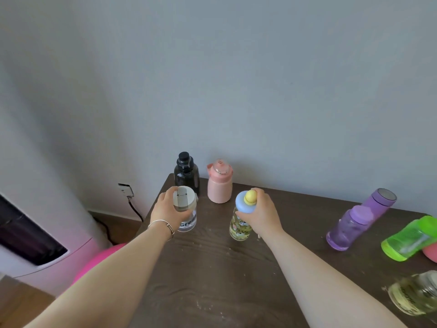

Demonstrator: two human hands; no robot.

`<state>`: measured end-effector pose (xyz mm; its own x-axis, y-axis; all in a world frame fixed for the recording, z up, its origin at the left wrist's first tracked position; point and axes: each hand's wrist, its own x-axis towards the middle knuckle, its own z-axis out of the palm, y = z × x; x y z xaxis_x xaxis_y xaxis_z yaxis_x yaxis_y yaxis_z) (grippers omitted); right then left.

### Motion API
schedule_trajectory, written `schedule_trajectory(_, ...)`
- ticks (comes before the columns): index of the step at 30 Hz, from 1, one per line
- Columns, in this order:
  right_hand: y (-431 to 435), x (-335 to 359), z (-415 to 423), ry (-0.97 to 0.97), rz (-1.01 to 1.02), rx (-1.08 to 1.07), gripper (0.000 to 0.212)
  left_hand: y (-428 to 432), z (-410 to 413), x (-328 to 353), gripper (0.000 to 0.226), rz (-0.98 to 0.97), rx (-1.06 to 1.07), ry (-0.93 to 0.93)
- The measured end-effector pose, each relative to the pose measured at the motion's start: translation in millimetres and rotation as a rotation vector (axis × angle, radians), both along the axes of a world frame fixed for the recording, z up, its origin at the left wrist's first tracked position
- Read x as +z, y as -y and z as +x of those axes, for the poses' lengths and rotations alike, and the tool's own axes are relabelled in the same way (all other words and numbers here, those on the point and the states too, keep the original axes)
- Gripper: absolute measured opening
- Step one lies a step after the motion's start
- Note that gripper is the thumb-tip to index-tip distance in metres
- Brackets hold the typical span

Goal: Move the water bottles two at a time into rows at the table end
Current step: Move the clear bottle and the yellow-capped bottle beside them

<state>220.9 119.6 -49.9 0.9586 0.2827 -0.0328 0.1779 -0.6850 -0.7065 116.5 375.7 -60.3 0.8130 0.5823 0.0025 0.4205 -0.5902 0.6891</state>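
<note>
A clear bottle (187, 214) and a patterned bottle (240, 224) are gripped near their lids by closed fingers, apparently being set on the surface (212, 268) as a second row before the black bottle (186, 172) and pink bottle (219, 183).

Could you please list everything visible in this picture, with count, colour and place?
black bottle: 1, dark smoky, far table corner by the wall.
pink bottle: 1, pink, right of the black one.
clear bottle: 1, clear with a beige lid, in front of the black one.
patterned bottle: 1, clear with prints, blue lid and yellow knob, in front of the pink one.
purple bottles: 2, purple, right side.
green bottle: 1, bright green, right edge.
glass bottle: 1, clear yellowish, lower right.
table: 1, dark brown.
wall socket: 1, white, cable plugged in.
pink ball: 1, left of the table.
left hand: grip on the clear bottle, silver bracelet.
right hand: grip on the patterned bottle.
</note>
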Motion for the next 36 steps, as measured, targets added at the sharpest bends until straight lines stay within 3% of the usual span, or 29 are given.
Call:
schedule_trajectory(3, -52, -10, 6, -0.007, -0.012, -0.011, 0.073, -49, 8, -12, 0.081, -0.017, -0.04, -0.034)
schedule_trajectory(14, -120, -36, 11, 0.012, -0.065, -0.103, 0.078, -90, 41, -38, 0.084, -0.068, -0.252, -0.033)
schedule_trajectory(36, -138, -46, -2, 0.02, -0.099, -0.171, 0.083, -110, 56, -62, 0.084, -0.079, -0.326, -0.031)
